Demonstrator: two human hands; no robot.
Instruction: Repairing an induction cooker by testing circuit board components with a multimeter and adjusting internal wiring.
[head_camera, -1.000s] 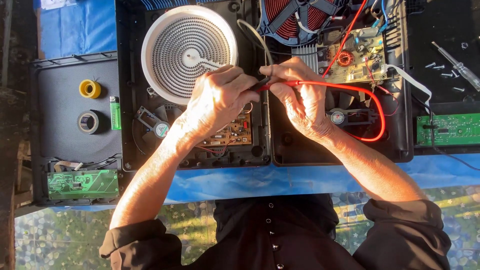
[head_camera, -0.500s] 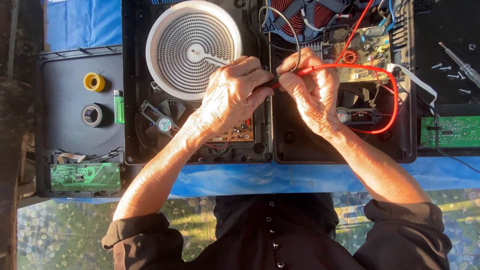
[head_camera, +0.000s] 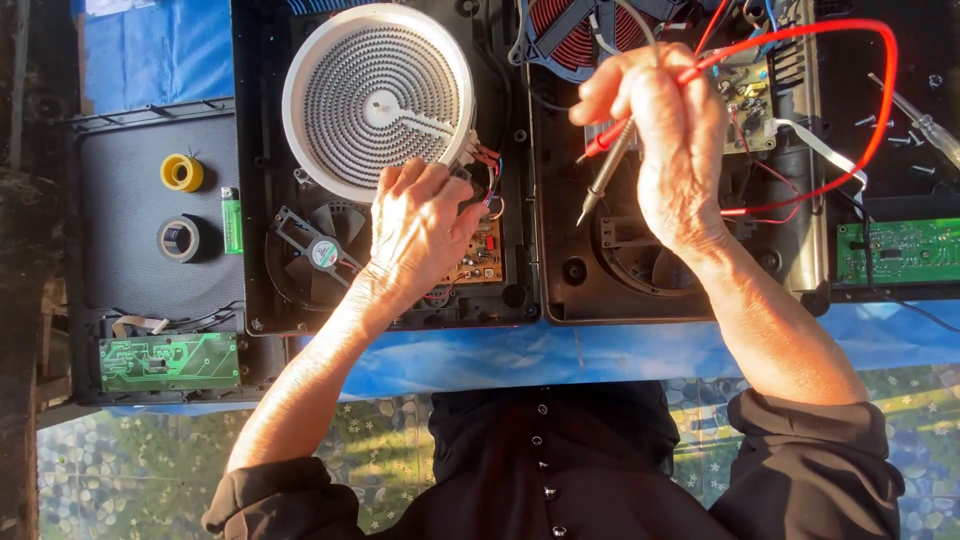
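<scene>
Blue-covered surface (head_camera: 130, 55) carries two opened black cooker housings; take the white round heating element (head_camera: 378, 97) as your landmark. Your right hand (head_camera: 665, 140), right of it, is clamped on a test probe (head_camera: 605, 175) with its red lead (head_camera: 850, 110). Your left hand (head_camera: 420, 220), fingers curled together, rests just below the element on the brown circuit board (head_camera: 482, 255). You seem mid-probing; next calls for a steady tip on one contact.

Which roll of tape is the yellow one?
The upper roll is yellow. The other roll, just below it beside the green lighter, is dark grey.
</scene>
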